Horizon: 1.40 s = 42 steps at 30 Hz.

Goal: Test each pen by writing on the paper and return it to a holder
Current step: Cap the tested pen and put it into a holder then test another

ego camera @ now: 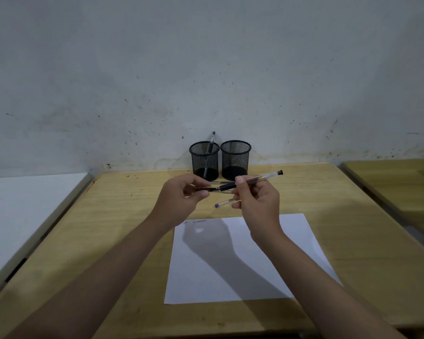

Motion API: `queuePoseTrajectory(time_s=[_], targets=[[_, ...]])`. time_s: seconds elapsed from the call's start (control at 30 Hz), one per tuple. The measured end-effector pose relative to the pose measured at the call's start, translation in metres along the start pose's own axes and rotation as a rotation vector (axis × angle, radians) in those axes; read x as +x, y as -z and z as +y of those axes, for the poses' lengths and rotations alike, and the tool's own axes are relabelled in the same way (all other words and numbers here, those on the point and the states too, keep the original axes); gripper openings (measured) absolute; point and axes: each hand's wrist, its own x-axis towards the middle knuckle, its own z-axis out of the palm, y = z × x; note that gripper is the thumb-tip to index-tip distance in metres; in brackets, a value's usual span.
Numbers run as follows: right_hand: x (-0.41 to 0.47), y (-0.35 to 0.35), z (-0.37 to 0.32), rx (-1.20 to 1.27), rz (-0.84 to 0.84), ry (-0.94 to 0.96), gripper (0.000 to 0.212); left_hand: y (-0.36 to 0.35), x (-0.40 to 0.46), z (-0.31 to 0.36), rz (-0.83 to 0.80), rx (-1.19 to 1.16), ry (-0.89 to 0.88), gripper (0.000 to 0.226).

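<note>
My right hand (256,199) grips a clear pen with a black grip and black end cap (262,177), held level above the desk. My left hand (181,195) pinches the tip end of that pen, perhaps its cap (207,189). A blue-capped pen (224,203) lies on the desk below my hands, partly hidden by my right hand. Another pen (218,182) lies behind, mostly hidden. A white paper (291,241) with faint scribbles near its top left lies in front. Two black mesh holders stand by the wall: the left holder (204,160) has one black pen (211,144), the right holder (235,159) looks empty.
The wooden desk (108,228) ends at the stained wall behind the holders. A white surface (22,204) adjoins on the left and another wooden desk (402,182) stands on the right across a narrow gap.
</note>
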Motion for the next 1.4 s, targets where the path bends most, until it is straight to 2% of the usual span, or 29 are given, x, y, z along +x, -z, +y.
queuePoseTrajectory(time_s=[0.1, 0.33, 0.43, 0.77, 1.0, 1.13, 1.17, 1.2, 1.27, 1.3, 1.33, 1.4], targets=[[0.000, 0.000, 0.001, 0.012, 0.006, 0.028, 0.011, 0.000, -0.001, 0.002, 0.008, -0.043, 0.012, 0.019], [0.000, -0.004, -0.001, 0.069, 0.061, 0.046, 0.016, 0.001, 0.001, 0.001, 0.042, -0.038, 0.027, 0.028], [-0.001, -0.007, 0.000, 0.054, 0.032, 0.060, 0.016, 0.000, -0.001, 0.003, 0.054, -0.054, 0.010, 0.028], [-0.003, -0.013, -0.008, 0.178, -0.045, 0.051, 0.011, -0.001, -0.006, 0.018, 0.155, -0.077, -0.171, 0.023], [0.002, -0.023, -0.006, 0.253, -0.077, -0.035, 0.014, 0.002, -0.002, 0.008, 0.190, -0.006, -0.279, 0.014], [0.013, -0.023, -0.014, 0.016, -0.204, -0.281, 0.036, 0.008, 0.013, -0.003, 0.199, 0.051, -0.211, 0.016], [0.016, -0.022, -0.017, -0.074, -0.237, -0.267, 0.040, 0.010, 0.018, -0.007, 0.211, 0.058, -0.172, 0.018], [0.021, -0.021, -0.018, -0.177, -0.244, -0.145, 0.038, 0.013, 0.024, -0.010, 0.215, 0.072, -0.139, 0.018], [0.032, -0.018, -0.021, -0.439, -0.219, 0.335, 0.016, 0.018, 0.032, -0.014, 0.190, 0.121, -0.114, 0.016], [0.039, -0.018, -0.022, -0.585, -0.238, 0.526, 0.015, 0.019, 0.036, -0.014, 0.169, 0.137, -0.120, 0.015], [0.048, -0.019, -0.022, -0.719, -0.275, 0.615, 0.024, 0.020, 0.039, -0.014, 0.150, 0.142, -0.133, 0.014], [0.065, -0.022, -0.022, -0.804, -0.403, 0.523, 0.035, 0.020, 0.045, -0.012, 0.126, 0.142, -0.176, 0.015]])
